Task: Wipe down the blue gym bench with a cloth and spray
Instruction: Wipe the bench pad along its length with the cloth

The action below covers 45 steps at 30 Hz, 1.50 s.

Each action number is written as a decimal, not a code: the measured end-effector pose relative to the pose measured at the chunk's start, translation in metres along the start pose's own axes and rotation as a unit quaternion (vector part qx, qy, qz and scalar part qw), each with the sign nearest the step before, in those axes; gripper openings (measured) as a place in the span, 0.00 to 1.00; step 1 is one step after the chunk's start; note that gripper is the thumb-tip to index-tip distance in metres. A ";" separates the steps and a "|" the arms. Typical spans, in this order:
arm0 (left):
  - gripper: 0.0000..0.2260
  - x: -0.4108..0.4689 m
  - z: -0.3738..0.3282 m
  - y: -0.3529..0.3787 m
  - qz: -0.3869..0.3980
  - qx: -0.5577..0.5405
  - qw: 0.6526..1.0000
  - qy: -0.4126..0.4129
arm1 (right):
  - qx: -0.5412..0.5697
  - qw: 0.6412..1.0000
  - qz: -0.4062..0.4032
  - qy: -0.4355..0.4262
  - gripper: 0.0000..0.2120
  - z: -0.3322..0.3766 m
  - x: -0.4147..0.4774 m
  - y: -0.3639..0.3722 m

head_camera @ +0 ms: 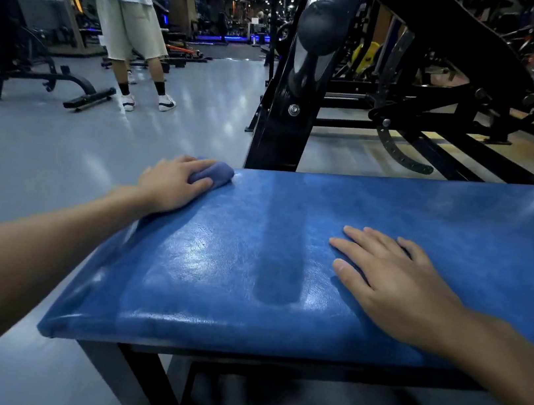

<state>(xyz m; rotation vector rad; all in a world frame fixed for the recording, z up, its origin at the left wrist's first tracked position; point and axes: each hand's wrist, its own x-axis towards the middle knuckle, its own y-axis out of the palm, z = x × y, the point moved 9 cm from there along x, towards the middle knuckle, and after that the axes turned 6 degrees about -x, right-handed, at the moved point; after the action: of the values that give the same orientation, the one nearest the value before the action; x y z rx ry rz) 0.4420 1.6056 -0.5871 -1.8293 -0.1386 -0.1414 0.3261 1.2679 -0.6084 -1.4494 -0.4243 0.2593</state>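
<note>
Wiping under way at the far left corner of the blue counter [251, 252], taken here as the landmark for all places. Left hand [171, 186] laid over a bunched blue cloth [214, 173], grip closed around the wad, fingers curled over its near side, cloth pressed on the pad just at the far left corner. Right hand [399, 284] flat on the pad toward its right, palm down, fingers spread, holding nothing, apparently bracing. No spray bottle seen on or beside the counter. A darker band across the pad's middle, between the two hands, probably shadow or damp; could not tell which. Glossy patches toward the near left edge.

Done well, judged from this view: cloth kept flat rather than balled, so more fabric met the vinyl; steady downward pressure; overlapping strokes run from the far edge back to the near edge, then shifted rightward; rounded rim and corners followed over the side, not skipped. Bracing hand best lifted and moved before the cloth reached it, lest a patch beneath stay unwiped. Black frame [291, 102] rising just behind the far left corner, worth avoiding with the knuckles.
</note>
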 end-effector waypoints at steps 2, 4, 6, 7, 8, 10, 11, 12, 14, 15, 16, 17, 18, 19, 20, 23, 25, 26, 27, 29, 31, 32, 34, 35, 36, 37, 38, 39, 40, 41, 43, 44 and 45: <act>0.21 -0.008 -0.016 0.001 -0.007 0.032 0.999 0.007 | -0.005 1.000 0.000 0.001 0.30 -0.001 0.000 0.002; 0.21 -0.031 -0.048 0.000 -0.007 0.034 0.998 0.055 | -0.004 1.000 -0.002 -0.003 0.31 -0.002 0.001 0.002; 0.21 -0.070 -0.090 0.005 0.012 0.018 0.990 0.142 | 0.016 1.000 -0.004 -0.001 0.31 -0.004 0.002 0.001; 0.22 -0.097 -0.114 0.008 0.026 0.006 0.980 0.197 | 0.034 0.999 -0.009 0.004 0.30 -0.005 0.003 -0.001; 0.23 -0.126 -0.137 0.010 0.040 -0.009 0.966 0.255 | 0.055 0.998 -0.021 0.013 0.30 -0.007 0.004 -0.004; 0.22 -0.175 -0.169 0.012 0.052 -0.029 0.935 0.349 | 0.084 0.994 -0.068 0.024 0.29 -0.009 0.007 -0.016; 0.21 -0.187 -0.174 0.011 0.053 -0.031 0.926 0.372 | 0.087 0.992 -0.085 0.022 0.29 -0.006 0.009 -0.021; 0.21 -0.190 -0.173 0.010 0.055 -0.033 0.925 0.376 | 0.086 0.992 -0.087 0.017 0.29 -0.001 0.010 -0.023; 0.22 -0.181 -0.166 0.009 0.072 -0.040 0.929 0.360 | 0.078 0.996 -0.048 0.004 0.31 0.013 0.011 -0.016; 0.22 -0.172 -0.160 0.009 0.081 -0.048 0.931 0.353 | 0.070 0.997 -0.020 -0.001 0.33 0.019 0.011 -0.010; 0.22 -0.159 -0.151 0.008 0.086 -0.058 0.935 0.340 | 0.059 0.998 0.005 -0.008 0.35 0.024 0.010 -0.003; 0.23 -0.143 -0.135 0.006 0.086 -0.070 0.943 0.315 | 0.046 0.999 0.021 -0.016 0.36 0.028 0.009 0.002; 0.23 -0.124 -0.113 0.002 0.074 -0.076 0.955 0.278 | 0.035 0.999 0.027 -0.023 0.37 0.031 0.008 0.004; 0.24 -0.106 -0.086 -0.003 0.055 -0.075 0.968 0.233 | 0.031 0.999 0.027 -0.026 0.38 0.032 0.007 0.005; 0.23 -0.090 -0.057 -0.010 0.033 -0.075 0.980 0.183 | 0.031 0.999 0.026 -0.026 0.38 0.032 0.007 0.004; 0.20 -0.067 0.005 -0.019 -0.017 -0.105 0.992 0.066 | 0.022 0.999 0.018 -0.029 0.38 0.031 0.008 0.004; 0.20 -0.067 0.010 -0.013 -0.024 -0.060 0.997 0.039 | 0.017 0.999 0.018 -0.029 0.36 0.032 0.008 0.004; 0.21 -0.072 0.005 -0.012 -0.020 -0.035 0.999 0.036 | 0.017 0.999 0.018 -0.030 0.36 0.033 0.008 0.004; 0.21 -0.081 -0.005 -0.012 -0.013 -0.023 0.999 0.042 | 0.018 0.999 0.019 -0.030 0.36 0.033 0.008 0.004; 0.23 -0.111 -0.034 -0.014 0.004 -0.015 0.996 0.087 | 0.019 0.999 0.020 -0.030 0.37 0.032 0.008 0.003; 0.24 -0.154 -0.072 -0.014 0.011 -0.012 0.986 0.169 | 0.019 0.999 0.021 -0.030 0.38 0.033 0.008 0.003; 0.23 -0.176 -0.087 -0.013 0.011 -0.011 0.978 0.209 | 0.019 0.999 0.023 -0.031 0.37 0.034 0.008 0.004; 0.21 -0.201 -0.103 -0.011 0.016 -0.006 0.966 0.257 | 0.015 0.999 0.025 -0.029 0.35 0.034 0.007 0.004; 0.21 -0.204 -0.104 -0.011 0.024 0.001 0.965 0.262 | 0.013 0.999 0.025 -0.028 0.34 0.034 0.007 0.003; 0.22 -0.201 -0.102 -0.013 0.032 0.006 0.965 0.261 | 0.011 0.999 0.026 -0.027 0.33 0.035 0.006 0.002; 0.22 -0.196 -0.097 -0.015 0.040 0.005 0.966 0.254 | 0.011 0.999 0.027 -0.027 0.32 0.035 0.005 0.002; 0.22 -0.190 -0.090 -0.018 0.041 -0.001 0.970 0.241 | 0.012 0.999 0.029 -0.027 0.31 0.036 0.004 0.002; 0.21 -0.183 -0.078 -0.021 0.033 -0.012 0.976 0.217 | 0.013 0.999 0.031 -0.027 0.31 0.036 0.002 0.002; 0.20 -0.177 -0.062 -0.025 0.019 -0.022 0.983 0.183 | 0.013 0.999 0.031 -0.027 0.30 0.036 0.001 0.001; 0.20 -0.172 -0.044 -0.028 0.007 -0.034 0.989 0.141 | 0.011 0.999 0.030 -0.028 0.30 0.036 0.000 0.001; 0.20 -0.170 -0.017 -0.033 -0.015 -0.065 0.995 0.073 | 0.008 0.999 0.024 -0.029 0.29 0.037 0.000 0.000; 0.20 -0.171 -0.013 -0.033 -0.022 -0.070 0.996 0.055 | 0.010 0.999 0.022 -0.028 0.29 0.037 -0.001 -0.001; 0.20 -0.176 -0.014 -0.032 -0.029 -0.055 0.997 0.048 | 0.013 0.999 0.021 -0.028 0.29 0.037 -0.001 -0.002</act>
<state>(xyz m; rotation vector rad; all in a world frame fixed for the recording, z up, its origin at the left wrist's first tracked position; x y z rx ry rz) 0.2630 1.5968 -0.5828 -1.9259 -0.1173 -0.2819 0.3096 1.3003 -0.6045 -1.4299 -0.4363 0.3384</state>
